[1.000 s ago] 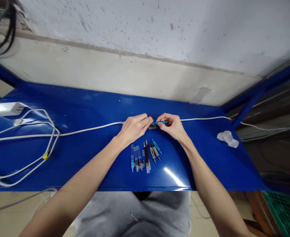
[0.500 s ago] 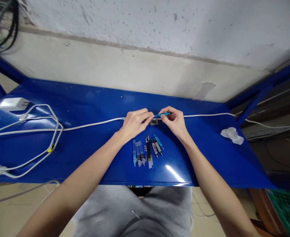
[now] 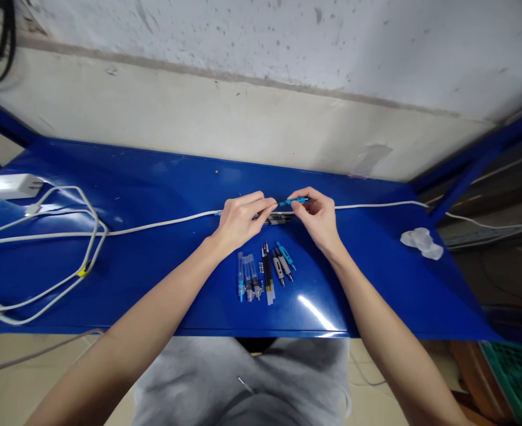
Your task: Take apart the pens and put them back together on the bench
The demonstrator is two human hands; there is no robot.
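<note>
One camera, worn on the head, looks forward and down from above the lap [image 3: 176, 378], which fills the bottom centre of the frame. It is far enough back to take in most of the table [image 3: 167, 183], with the left hand [image 3: 242, 218] and right hand [image 3: 318, 218] near the middle and the wall [image 3: 243, 115] across the top.

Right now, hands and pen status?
Right hand gripping blue pen piece. Left hand pinched at its left end. White cable, grey pens close by.

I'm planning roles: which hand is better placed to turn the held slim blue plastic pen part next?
Probably the right hand: it grips the blue pen part, while the left hand reaches only its dark end.
</note>
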